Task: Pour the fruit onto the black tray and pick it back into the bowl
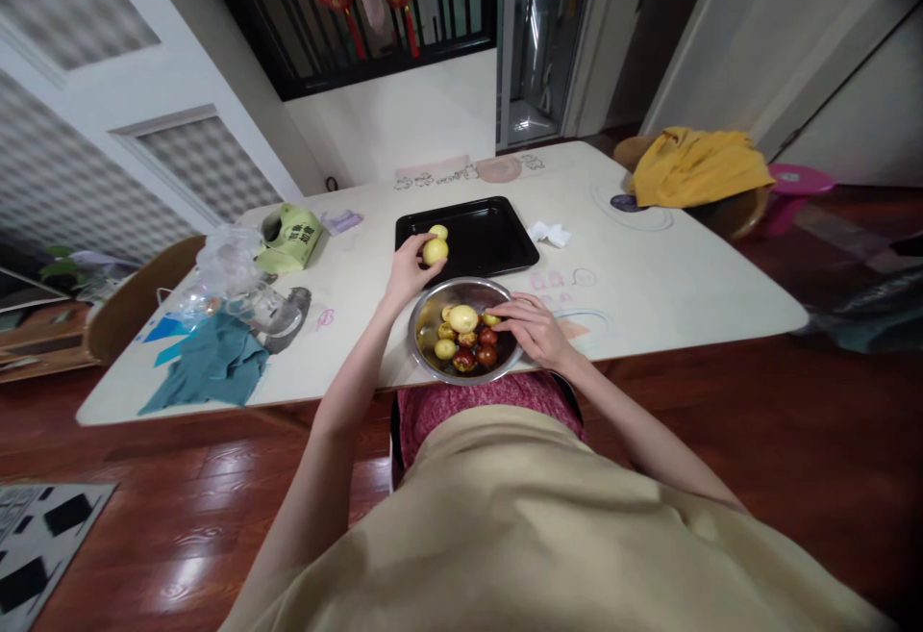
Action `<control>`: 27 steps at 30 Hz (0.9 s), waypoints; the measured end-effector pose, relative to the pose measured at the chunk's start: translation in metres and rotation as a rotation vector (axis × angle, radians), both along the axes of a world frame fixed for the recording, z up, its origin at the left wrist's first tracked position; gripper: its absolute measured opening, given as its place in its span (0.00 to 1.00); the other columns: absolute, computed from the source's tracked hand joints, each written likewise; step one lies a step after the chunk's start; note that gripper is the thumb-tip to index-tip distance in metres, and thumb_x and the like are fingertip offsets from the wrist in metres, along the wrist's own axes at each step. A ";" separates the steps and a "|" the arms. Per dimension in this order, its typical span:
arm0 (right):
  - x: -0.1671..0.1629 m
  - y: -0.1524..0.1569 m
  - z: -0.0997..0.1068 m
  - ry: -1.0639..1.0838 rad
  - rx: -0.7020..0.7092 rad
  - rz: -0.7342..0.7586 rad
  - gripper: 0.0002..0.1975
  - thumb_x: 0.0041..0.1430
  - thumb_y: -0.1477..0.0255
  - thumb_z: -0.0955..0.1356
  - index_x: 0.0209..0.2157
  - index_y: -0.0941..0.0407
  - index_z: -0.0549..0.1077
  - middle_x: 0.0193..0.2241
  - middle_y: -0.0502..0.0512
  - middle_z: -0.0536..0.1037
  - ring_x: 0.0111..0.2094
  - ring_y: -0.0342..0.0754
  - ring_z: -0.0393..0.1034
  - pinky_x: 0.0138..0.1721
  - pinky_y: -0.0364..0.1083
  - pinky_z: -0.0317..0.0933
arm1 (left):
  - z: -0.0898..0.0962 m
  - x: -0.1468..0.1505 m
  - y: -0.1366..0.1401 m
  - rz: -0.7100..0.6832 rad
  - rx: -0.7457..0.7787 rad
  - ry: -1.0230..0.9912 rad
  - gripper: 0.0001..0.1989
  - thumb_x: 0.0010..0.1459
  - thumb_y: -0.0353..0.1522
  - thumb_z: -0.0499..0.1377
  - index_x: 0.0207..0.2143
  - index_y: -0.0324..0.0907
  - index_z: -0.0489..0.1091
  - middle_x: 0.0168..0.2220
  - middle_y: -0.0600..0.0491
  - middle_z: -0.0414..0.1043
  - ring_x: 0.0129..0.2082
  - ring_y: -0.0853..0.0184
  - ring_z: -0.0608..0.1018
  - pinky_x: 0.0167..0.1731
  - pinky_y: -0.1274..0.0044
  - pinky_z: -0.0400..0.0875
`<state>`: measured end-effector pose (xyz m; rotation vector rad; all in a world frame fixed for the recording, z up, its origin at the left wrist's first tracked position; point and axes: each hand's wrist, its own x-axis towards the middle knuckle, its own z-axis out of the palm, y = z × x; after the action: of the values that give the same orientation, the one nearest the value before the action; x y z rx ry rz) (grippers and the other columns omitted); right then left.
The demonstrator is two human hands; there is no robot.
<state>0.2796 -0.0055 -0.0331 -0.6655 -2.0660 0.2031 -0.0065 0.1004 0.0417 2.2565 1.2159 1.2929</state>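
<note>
A person sits at the near edge of a pale tabletop (649, 276), seen from above. The left hand (408, 271) reaches forward, its fingers closed around a yellow-green fruit (436, 250) at the near left edge of a black baking tray (497, 238), which lies toward the middle of the tabletop. A second yellow-green fruit (437, 231) lies on the tray just behind the held one. The right hand (530, 324) rests over the right rim of a steel bowl (422, 324) at the near edge, its fingers curled down among the mixed yellow and red-brown fruits (468, 336); whether they grip one cannot be told. A teal cloth (209, 367) lies at the near left corner, a yellow cloth (692, 168) by the far right corner.
</note>
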 end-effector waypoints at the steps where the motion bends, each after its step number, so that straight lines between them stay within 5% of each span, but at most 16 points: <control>1: 0.000 0.000 0.001 0.010 0.009 0.003 0.22 0.78 0.65 0.58 0.41 0.51 0.83 0.50 0.57 0.87 0.52 0.54 0.81 0.63 0.66 0.67 | 0.005 0.004 -0.016 -0.032 0.007 -0.027 0.20 0.61 0.35 0.68 0.55 0.41 0.74 0.52 0.44 0.77 0.48 0.59 0.81 0.42 0.71 0.81; 5: -0.005 -0.007 0.011 0.088 -0.024 -0.030 0.19 0.77 0.63 0.60 0.44 0.50 0.82 0.48 0.58 0.87 0.50 0.56 0.82 0.60 0.65 0.69 | 0.019 0.023 -0.077 -0.142 0.040 -0.016 0.20 0.64 0.39 0.68 0.57 0.43 0.74 0.54 0.44 0.77 0.53 0.57 0.81 0.45 0.71 0.81; 9: -0.016 -0.022 0.025 0.227 -0.126 -0.125 0.16 0.76 0.59 0.63 0.46 0.50 0.80 0.45 0.59 0.86 0.49 0.58 0.80 0.57 0.62 0.71 | 0.017 0.039 -0.110 -0.251 0.125 0.077 0.20 0.67 0.39 0.67 0.57 0.44 0.74 0.53 0.44 0.78 0.54 0.56 0.81 0.53 0.66 0.79; 17: -0.035 -0.042 0.042 0.303 -0.261 -0.178 0.21 0.68 0.54 0.72 0.55 0.50 0.70 0.50 0.59 0.81 0.49 0.57 0.79 0.52 0.55 0.76 | 0.002 0.047 -0.126 -0.306 0.163 0.135 0.21 0.68 0.36 0.65 0.62 0.48 0.70 0.55 0.45 0.76 0.56 0.54 0.80 0.58 0.62 0.77; 27: -0.032 -0.034 0.041 0.221 -0.276 -0.189 0.17 0.62 0.63 0.75 0.51 0.51 0.74 0.47 0.57 0.84 0.47 0.57 0.81 0.52 0.55 0.77 | -0.004 0.025 -0.113 -0.325 0.035 0.239 0.23 0.67 0.36 0.66 0.63 0.49 0.71 0.58 0.43 0.76 0.58 0.51 0.79 0.60 0.56 0.76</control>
<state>0.2480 -0.0399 0.0081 -0.9566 -1.7680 0.4381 0.0185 -0.0122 0.0377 2.5586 0.8473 0.9534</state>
